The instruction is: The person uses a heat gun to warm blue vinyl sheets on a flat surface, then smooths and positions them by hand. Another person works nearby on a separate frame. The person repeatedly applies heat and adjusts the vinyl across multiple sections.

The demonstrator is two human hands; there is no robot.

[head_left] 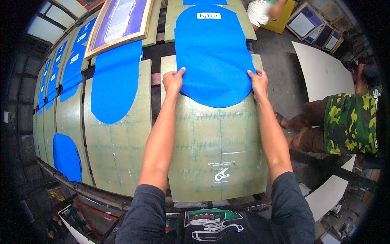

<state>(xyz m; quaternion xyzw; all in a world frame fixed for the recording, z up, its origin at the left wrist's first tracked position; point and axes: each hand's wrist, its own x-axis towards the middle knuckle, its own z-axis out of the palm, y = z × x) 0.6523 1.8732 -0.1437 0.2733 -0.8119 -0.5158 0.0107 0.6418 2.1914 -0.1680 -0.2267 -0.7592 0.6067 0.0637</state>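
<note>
A blue fabric panel [215, 49] with a rounded near end and a small white printed patch lies over a greenish board [211, 142] marked with grid lines. My left hand [174, 81] pinches its left edge between thumb and fingers. At the opposite edge, my right hand [258, 81] grips it the same way. Between my hands the cloth shows soft wrinkles, and its curved near end rests on or just above the board; I cannot tell which. Its far part reaches across the gap onto a second board [170, 26].
Left of me, more blue panels [113, 85] lie on a row of boards. A wood-framed printing screen [118, 24] covers part of one. A folded blue piece [67, 156] sits near the left edge. One person in a camouflage shirt [349, 124] is at right, another person [260, 12] beyond.
</note>
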